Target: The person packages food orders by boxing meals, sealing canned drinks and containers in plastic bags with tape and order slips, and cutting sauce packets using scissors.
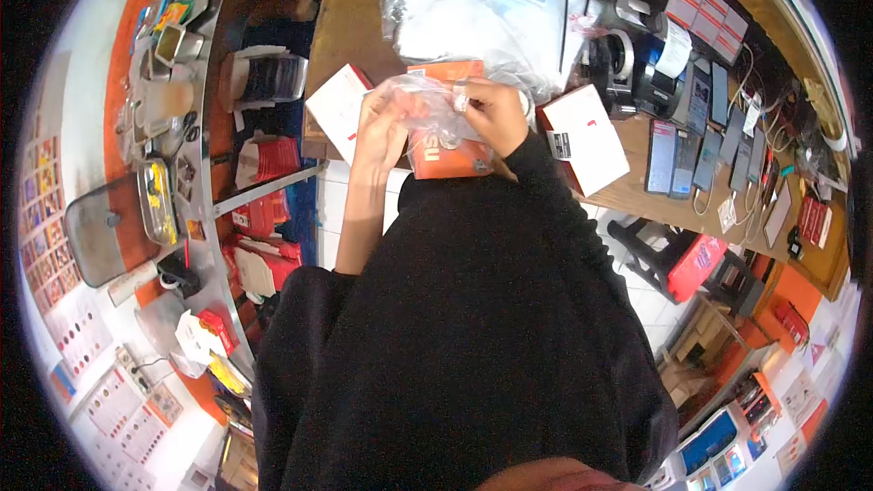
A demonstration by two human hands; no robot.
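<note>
Apparently, the fingers of the left hand (pixel 380 123) are pinched together on one side of a clear plastic bag (pixel 427 105); those of the right hand (pixel 498 114) are bent and nearly closed, pinching film at the other side (glare hides the exact contact, so we cannot tell how firmly); the bag overlaps an orange box (pixel 446 162) with white lettering, though we cannot tell whether the box is inside it or behind; thin film like this could tear or slip if we pulled unevenly; the box's lower end comes to the near edge of the desk (pixel 353 23), so a hard tug could tip it off; just outward, one white box (pixel 338 109) sits to the left and another white box (pixel 596 145) to the right, where the black sleeve (pixel 556 173) could knock it; beyond, a heap of clear plastic (pixel 464 23) could snag the bag; farther right, phones (pixel 662 155) lie near tangled cables (pixel 750 205), which could drag them if caught.
</note>
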